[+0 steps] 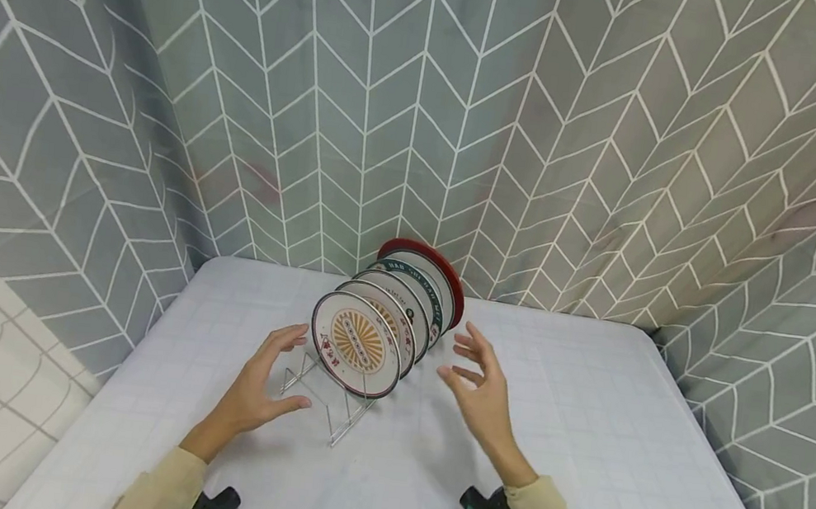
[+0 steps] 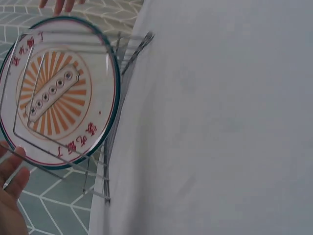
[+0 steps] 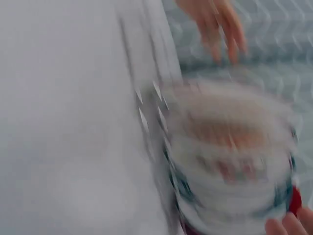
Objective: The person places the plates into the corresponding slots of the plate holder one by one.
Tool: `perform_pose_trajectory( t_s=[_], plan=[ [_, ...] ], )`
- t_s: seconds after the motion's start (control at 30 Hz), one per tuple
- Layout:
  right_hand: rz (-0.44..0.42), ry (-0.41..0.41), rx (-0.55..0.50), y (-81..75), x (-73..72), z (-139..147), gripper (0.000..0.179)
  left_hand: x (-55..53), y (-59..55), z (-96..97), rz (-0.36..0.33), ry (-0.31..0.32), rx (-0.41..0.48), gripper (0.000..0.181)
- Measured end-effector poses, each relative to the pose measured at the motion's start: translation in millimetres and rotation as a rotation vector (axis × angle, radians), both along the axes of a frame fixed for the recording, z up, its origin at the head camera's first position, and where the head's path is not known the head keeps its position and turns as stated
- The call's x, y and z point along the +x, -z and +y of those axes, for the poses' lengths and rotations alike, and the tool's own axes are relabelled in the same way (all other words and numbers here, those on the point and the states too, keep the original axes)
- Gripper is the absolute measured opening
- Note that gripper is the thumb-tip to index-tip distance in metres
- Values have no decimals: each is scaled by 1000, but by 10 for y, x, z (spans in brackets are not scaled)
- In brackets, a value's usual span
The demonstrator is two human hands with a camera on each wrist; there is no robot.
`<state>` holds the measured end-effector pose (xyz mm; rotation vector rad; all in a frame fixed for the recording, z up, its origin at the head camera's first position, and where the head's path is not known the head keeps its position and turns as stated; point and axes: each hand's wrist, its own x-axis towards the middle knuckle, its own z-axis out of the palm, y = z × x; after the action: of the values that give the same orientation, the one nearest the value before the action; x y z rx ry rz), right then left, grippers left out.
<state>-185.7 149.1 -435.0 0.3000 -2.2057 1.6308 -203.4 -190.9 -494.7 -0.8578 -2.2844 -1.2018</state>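
Note:
Several round plates stand on edge, one behind another, in a metal wire rack (image 1: 347, 431). The front plate (image 1: 344, 364) is white with an orange sunburst, red lettering and a dark rim; the rearmost plate (image 1: 459, 293) has a broad red rim. My left hand (image 1: 255, 388) is held left of the front plate, thumb and fingers spread apart with nothing between them. On the other side, my right hand (image 1: 486, 395) hovers right of the row, fingers loosely bent and empty. Motion blurs the stack (image 3: 234, 147) in the right wrist view, where only fingertips (image 3: 293, 225) of the right hand show.
A white cloth covers the table (image 1: 584, 422) beneath the rack. Behind and beside it hang grey curtains (image 1: 363, 117) with white chevron lines, close behind the rearmost plate. A black wrist-worn device (image 1: 488, 506) sits below the right wrist, another (image 1: 217, 506) by the left sleeve.

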Motion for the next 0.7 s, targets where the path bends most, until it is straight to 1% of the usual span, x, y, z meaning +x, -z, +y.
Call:
perform_pose_trajectory(
  t_s=[0.07, 0.13, 0.2, 0.27, 0.4, 0.47, 0.53, 0.6, 0.7],
  plan=[
    [38, 6, 7, 97, 189, -179, 76, -97, -4, -15, -23, 54, 31, 102],
    [90, 3, 40, 179, 327, -339, 77, -182, 20, -23, -35, 96, 57, 101],
    [153, -13, 66, 253, 423, -483, 77, -244, 60, -25, -40, 127, 81, 99],
    [222, -30, 95, 319, 473, -613, 77, -295, 112, -20, -45, 155, 103, 95],
    [342, -54, 167, 435, 487, -848, 86, -335, 197, -3, -70, 205, 135, 87],
    [366, -65, 201, 473, 466, -957, 91, -329, 224, 0, -76, 217, 131, 85],
    [362, -76, 232, 494, 438, -1052, 96, -312, 230, 14, -85, 223, 123, 84],
    [331, -77, 250, 508, 411, -1129, 99, -284, 224, 33, -89, 224, 111, 83],
    [266, -68, 270, 519, 359, -1206, 101, -231, 161, 68, -105, 222, 96, 80]
  ],
)
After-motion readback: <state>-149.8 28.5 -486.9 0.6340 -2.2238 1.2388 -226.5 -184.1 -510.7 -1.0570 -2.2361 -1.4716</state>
